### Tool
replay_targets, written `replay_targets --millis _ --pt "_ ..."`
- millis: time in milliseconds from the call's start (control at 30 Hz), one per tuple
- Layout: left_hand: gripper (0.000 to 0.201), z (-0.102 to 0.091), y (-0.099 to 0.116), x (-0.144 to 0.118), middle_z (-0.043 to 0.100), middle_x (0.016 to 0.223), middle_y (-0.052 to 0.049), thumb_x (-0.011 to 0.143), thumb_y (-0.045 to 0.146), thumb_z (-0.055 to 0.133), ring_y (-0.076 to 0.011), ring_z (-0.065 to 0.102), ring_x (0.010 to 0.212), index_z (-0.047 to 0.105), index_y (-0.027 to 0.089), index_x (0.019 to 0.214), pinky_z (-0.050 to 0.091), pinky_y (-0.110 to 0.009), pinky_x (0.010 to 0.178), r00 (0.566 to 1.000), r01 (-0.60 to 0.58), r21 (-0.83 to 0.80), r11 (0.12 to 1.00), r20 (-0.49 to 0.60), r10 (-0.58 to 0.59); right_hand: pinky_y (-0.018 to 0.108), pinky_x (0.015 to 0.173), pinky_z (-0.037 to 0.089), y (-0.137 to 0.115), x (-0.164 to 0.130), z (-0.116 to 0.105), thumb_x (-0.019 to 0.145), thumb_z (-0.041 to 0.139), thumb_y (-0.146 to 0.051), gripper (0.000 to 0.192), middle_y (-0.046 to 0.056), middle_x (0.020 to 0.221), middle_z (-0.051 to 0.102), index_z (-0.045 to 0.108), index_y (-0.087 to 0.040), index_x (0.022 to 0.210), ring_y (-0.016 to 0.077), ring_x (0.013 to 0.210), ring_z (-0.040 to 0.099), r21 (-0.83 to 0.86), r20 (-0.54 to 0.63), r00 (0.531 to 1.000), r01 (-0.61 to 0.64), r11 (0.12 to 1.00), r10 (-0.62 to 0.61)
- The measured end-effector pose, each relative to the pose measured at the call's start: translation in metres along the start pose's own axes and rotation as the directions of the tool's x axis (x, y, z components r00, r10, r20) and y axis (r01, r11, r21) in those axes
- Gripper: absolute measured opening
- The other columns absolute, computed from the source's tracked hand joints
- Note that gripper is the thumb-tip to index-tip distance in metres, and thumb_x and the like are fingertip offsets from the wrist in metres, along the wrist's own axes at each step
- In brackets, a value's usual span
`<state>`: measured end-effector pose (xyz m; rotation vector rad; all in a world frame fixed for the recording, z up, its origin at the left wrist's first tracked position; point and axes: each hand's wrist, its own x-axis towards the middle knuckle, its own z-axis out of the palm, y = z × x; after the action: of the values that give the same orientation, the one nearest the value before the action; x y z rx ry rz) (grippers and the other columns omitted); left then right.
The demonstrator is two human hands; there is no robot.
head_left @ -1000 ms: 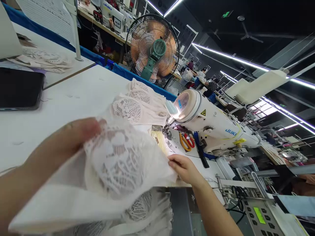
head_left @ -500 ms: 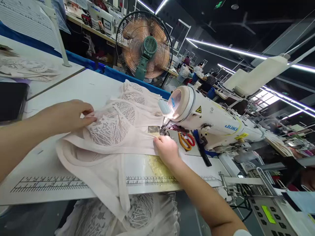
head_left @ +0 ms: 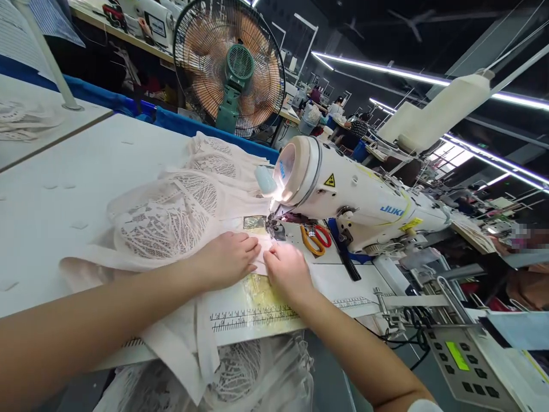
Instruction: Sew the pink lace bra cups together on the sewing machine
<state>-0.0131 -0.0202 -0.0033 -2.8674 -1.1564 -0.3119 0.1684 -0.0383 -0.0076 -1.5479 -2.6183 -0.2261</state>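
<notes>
Pressing flat, both the left hand [head_left: 227,257] and right hand [head_left: 286,269] are pinning the lace garment [head_left: 171,220] on the table [head_left: 64,194] beside the needle [head_left: 271,224]; fingertips this near are risking a prick, or the lace bunching

The lace garment [head_left: 171,223] hides under both hands near the needle, its lower part cut off

Two bare forearms end in the left hand [head_left: 227,260] and right hand [head_left: 286,270]. No gloves, rings or watch show. A white sleeve edge [head_left: 422,405] shows near the right elbow.
</notes>
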Motion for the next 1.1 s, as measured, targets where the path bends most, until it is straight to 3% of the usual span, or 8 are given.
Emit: replay_targets --millis 167,367,667,1100 --pt "0.031 -0.004 0.002 0.015 0.061 0.103 -0.013 0.092 0.033 0.047 -0.0254 0.055 0.090 0.060 0.013 0.111 0.039 -0.035 0.064 0.997 0.027 0.142 0.990 0.068 -0.037 0.033 0.073 0.045 0.010 -0.032 0.005 0.090 0.044 -0.014 0.019 0.011 0.100 0.062 0.061 -0.014 0.099 0.0220 0.083 0.052 0.149 -0.179 0.972 0.182 0.972 -0.154" --pt "0.030 0.001 0.002 0.032 0.059 0.105 -0.014 0.092 0.034 0.045 -0.0263 0.055 0.093 0.060 0.013 0.107 0.040 -0.034 0.065 0.992 0.096 0.132 0.987 0.070 -0.106 0.040 0.082 0.051 0.014 -0.046 0.012 0.093 0.038 -0.016 0.027 0.015 0.108 0.062 0.059 -0.010 0.110 0.0250 0.093 0.055 0.250 -0.328 0.931 0.249 0.936 -0.160" --pt "0.036 -0.004 0.001 0.039 0.060 0.104 -0.015 0.096 0.029 0.037 -0.0255 0.056 0.097 0.058 0.006 0.114 0.043 -0.036 0.076 0.985 0.041 0.090 0.995 0.166 -0.056 0.042 0.086 0.053 0.017 -0.048 0.010 0.091 0.040 -0.015 0.027 0.017 0.111 0.061 0.056 -0.008 0.111 0.0262 0.100 0.055 0.319 -0.288 0.942 0.262 0.911 -0.170" --pt "0.036 -0.014 0.005 0.050 0.059 0.102 -0.014 0.094 0.033 0.035 -0.0286 0.056 0.093 0.062 0.012 0.105 0.043 -0.041 0.072 0.973 0.144 0.072 0.987 0.170 -0.154 0.045 0.088 0.053 0.013 -0.048 0.007 0.089 0.038 -0.013 0.029 0.022 0.112 0.059 0.055 -0.002 0.109 0.0291 0.104 0.055 0.327 -0.289 0.940 0.276 0.904 -0.183"
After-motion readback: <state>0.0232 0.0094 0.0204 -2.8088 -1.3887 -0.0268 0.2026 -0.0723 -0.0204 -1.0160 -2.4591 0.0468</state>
